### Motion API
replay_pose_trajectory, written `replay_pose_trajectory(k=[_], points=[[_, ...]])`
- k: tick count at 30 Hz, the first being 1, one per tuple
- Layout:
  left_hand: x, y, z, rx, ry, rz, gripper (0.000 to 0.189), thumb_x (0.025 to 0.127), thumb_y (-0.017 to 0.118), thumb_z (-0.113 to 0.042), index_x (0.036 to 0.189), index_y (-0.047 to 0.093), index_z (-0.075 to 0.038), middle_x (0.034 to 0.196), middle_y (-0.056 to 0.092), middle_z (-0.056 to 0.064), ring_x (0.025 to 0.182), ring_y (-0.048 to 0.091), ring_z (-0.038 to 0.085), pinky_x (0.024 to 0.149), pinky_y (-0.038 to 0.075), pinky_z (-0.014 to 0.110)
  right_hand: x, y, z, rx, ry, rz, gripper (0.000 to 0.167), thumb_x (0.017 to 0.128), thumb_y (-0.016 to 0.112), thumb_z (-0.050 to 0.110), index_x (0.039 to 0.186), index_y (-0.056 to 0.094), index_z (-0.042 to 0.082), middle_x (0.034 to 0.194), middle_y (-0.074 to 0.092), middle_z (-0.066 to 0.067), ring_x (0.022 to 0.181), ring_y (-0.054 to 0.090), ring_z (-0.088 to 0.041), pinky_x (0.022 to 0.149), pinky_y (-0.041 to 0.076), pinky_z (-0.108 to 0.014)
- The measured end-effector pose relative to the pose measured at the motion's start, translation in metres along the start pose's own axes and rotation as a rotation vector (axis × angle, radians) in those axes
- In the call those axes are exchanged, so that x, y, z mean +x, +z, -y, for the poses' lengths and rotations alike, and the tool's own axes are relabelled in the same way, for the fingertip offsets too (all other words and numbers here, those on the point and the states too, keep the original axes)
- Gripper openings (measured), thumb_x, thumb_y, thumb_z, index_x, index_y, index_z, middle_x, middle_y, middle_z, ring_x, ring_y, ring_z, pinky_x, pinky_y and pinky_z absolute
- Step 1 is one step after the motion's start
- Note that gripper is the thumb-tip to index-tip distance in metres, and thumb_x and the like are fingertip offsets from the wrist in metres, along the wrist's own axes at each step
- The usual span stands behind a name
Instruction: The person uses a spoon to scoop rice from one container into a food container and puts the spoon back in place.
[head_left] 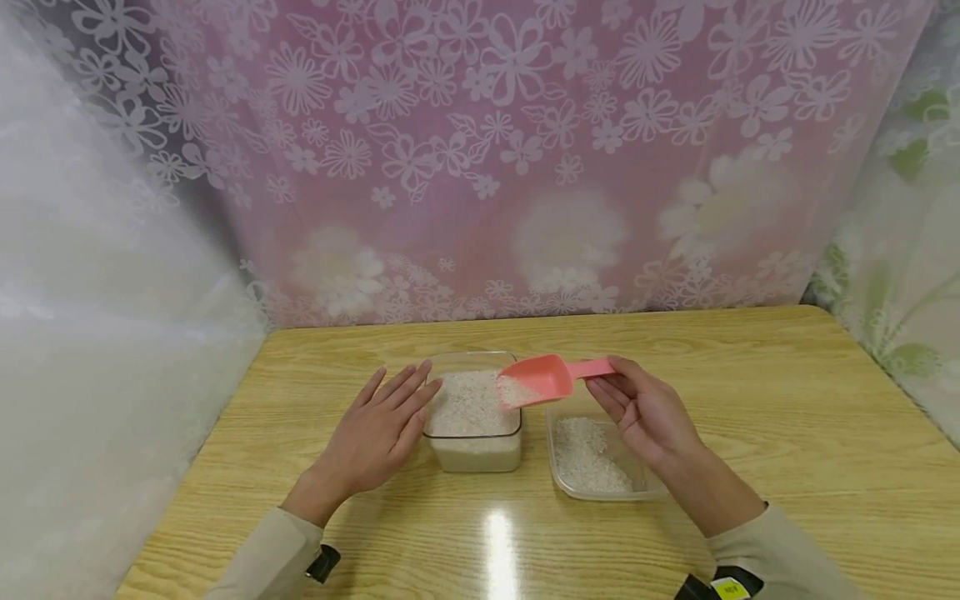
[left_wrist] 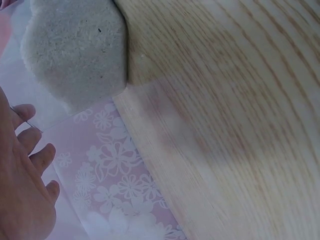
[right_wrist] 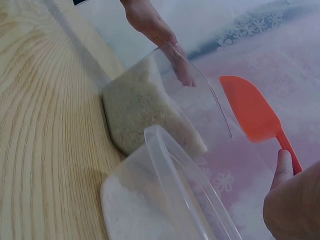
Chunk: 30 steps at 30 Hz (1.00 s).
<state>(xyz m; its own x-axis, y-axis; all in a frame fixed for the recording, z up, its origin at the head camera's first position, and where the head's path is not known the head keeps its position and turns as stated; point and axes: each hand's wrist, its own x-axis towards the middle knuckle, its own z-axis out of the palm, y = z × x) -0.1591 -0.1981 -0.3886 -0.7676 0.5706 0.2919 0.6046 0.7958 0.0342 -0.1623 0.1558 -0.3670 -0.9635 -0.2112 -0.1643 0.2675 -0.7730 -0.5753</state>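
My right hand [head_left: 656, 417] grips the handle of a pink scoop [head_left: 551, 377], whose bowl carries some rice at its front lip. The scoop hangs over the right rim of a clear, deep container [head_left: 480, 458] filled with rice [head_left: 468, 404]. My left hand [head_left: 378, 429] lies with straight fingers at that container's left rim, fingertips touching or very near it. Below the right hand stands a lower, clear plastic box [head_left: 600, 496] with a smaller amount of rice [head_left: 588, 454]. In the right wrist view the scoop [right_wrist: 252, 110] is seen from beneath, above the containers.
Both containers stand side by side on a wood-grain table [head_left: 360, 542], a small gap between them. A pink floral curtain [head_left: 487, 167] hangs behind the table's back edge. Whitish sheets [head_left: 97, 333] hang at the left, and patterned ones [head_left: 900, 250] at the right.
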Motion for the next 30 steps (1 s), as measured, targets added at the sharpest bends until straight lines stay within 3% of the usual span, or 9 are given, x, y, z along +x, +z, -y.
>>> replay_pose_trajectory(k=[8,20,30], points=[[-0.001,-0.001,0.001,-0.008,-0.004,0.001,0.047,0.106,0.028,-0.035,0.15,0.035,-0.02,0.157,0.022,0.001,0.142,0.021,0.019,0.117,0.007,0.043,-0.006,-0.021,0.017,0.074,-0.014,0.068,0.021,0.1,0.05,0.007,0.095,0.068,-0.003,0.092,0.069,-0.016,0.088,0.07,-0.023,0.089,0.05,-0.028],[0.0,0.0,0.0,-0.01,-0.001,-0.004,0.047,0.105,0.029,-0.034,0.15,0.036,-0.02,0.157,0.021,0.0,0.142,0.021,0.018,0.117,0.008,0.043,-0.019,-0.069,0.045,0.158,-0.039,0.029,0.023,0.101,0.047,0.005,0.098,0.067,-0.006,0.094,0.068,-0.02,0.091,0.068,-0.029,0.09,0.05,-0.032],[0.0,0.0,-0.001,-0.02,-0.005,-0.011,0.047,0.106,0.027,-0.035,0.149,0.037,-0.019,0.157,0.022,0.0,0.142,0.022,0.019,0.116,0.009,0.043,-0.027,-0.1,0.06,0.117,-0.066,0.017,0.025,0.101,0.043,0.002,0.099,0.066,-0.008,0.095,0.067,-0.022,0.092,0.068,-0.03,0.089,0.05,-0.033]])
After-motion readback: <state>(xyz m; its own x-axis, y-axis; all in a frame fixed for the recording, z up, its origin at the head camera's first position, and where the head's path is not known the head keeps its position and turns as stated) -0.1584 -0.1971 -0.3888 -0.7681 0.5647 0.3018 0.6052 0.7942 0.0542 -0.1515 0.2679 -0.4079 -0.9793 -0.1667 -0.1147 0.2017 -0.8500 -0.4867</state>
